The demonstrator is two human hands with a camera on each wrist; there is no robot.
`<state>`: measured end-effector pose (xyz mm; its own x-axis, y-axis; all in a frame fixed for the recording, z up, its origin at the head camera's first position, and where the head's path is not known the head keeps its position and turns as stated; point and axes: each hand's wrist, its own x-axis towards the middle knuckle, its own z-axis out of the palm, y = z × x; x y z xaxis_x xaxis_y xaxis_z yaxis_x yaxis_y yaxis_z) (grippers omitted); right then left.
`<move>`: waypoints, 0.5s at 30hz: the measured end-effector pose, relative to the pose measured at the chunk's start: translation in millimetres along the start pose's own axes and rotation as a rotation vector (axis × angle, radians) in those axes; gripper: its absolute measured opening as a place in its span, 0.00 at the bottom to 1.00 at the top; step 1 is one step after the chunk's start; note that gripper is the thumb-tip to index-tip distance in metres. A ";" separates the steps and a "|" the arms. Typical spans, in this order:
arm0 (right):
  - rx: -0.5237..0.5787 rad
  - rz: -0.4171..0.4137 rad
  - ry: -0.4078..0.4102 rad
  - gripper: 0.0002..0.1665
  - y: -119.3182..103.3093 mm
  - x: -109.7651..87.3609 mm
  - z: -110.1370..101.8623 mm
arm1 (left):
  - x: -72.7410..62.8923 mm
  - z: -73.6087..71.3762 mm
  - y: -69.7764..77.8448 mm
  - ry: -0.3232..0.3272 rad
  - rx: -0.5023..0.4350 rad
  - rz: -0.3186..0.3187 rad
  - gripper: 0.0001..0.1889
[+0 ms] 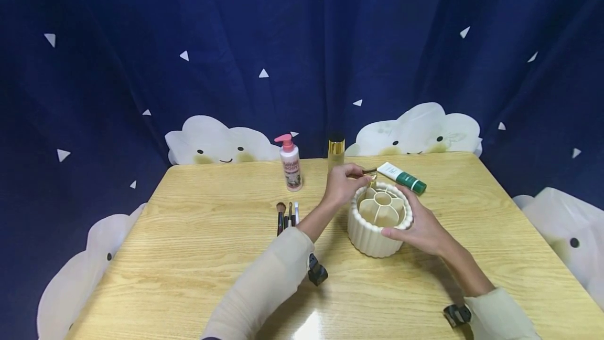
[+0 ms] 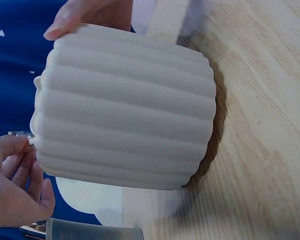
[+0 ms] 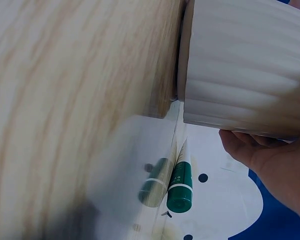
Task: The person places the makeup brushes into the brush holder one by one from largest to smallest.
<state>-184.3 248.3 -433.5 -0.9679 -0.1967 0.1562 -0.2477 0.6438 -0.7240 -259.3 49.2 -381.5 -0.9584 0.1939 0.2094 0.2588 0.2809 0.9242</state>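
A cream ribbed round organizer stands on the table, with petal-shaped compartments round a central ring at its top. My right hand grips its right side, thumb at the near side and fingers behind. At the far left of the rim, my left hand pinches a small clear and gold item; its kind is hard to tell, and fingers partly cover it. The ribbed wall of the organizer fills much of the left wrist view, with the pinching left hand beside its top rim.
A white-and-green tube lies behind the organizer. A gold-collared bottle and a pink-topped pump bottle stand at the back. Several makeup brushes lie left of the left forearm, partly hidden by the sleeve.
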 end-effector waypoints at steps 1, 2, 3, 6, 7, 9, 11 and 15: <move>0.000 -0.001 0.001 0.65 -0.1 0.1 0.1 | -0.4 0.4 -0.3 -0.007 0.020 0.005 0.07; 0.000 -0.001 0.003 0.65 -0.2 0.3 0.1 | -0.9 0.7 -0.7 -0.015 0.033 0.001 0.07; 0.000 -0.002 0.004 0.65 -0.3 0.3 0.2 | -1.2 1.2 -1.6 -0.022 0.046 0.002 0.07; -0.001 -0.005 0.008 0.64 -1.1 0.3 0.2 | -2.4 2.3 -3.6 -0.036 0.093 0.001 0.07; -0.003 -0.005 0.009 0.64 -1.3 0.2 0.2 | -2.7 2.7 -4.3 -0.038 0.102 0.002 0.07; -0.004 -0.007 0.010 0.64 -1.8 0.1 0.1 | -3.1 2.7 -5.2 -0.045 0.115 0.004 0.07; -0.007 -0.007 0.011 0.64 -2.1 0.0 0.0 | -3.5 1.4 -4.9 -0.064 0.112 0.004 0.08; -0.004 -0.011 0.012 0.64 -1.5 0.1 -0.1 | -3.5 -7.0 -4.4 -0.126 0.081 0.009 0.11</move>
<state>-184.0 247.4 -432.4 -0.9657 -0.1944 0.1724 -0.2582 0.6448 -0.7194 -257.9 40.7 -384.0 -0.9347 0.3116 0.1712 0.2811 0.3527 0.8925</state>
